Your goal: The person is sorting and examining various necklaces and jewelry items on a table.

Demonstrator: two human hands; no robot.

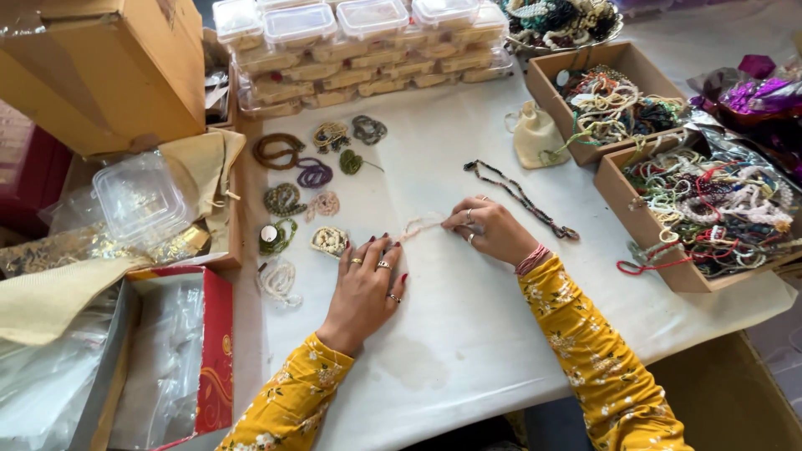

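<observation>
Head view looks down on a white cloth-covered table where both hands work a pale pink bead strand. The right hand pinches one end of the strand between thumb and fingertips, fingers curled close together. The left hand lies palm down, fingers slightly spread, its fingertips pressing the strand's other end to the cloth. The strand runs between the two hands, near the table's middle.

Just beyond the right hand, a long dark beaded necklace lies diagonally, its lower end close to the right wrist. To the left of the left hand, small coiled bead bundles sit in loose rows, the nearest one just beside the left fingertips. A small cream drawstring pouch rests against a cardboard tray of tangled bead strings; a second such tray hangs over the table's right edge. Stacked clear plastic boxes line the far edge.

Open cloth stretches between the forearms and toward the near edge, and a bare patch lies between the hands and the plastic boxes. The left edge is crowded by a red box of plastic bags, a clear lidded container and a large cardboard box.
</observation>
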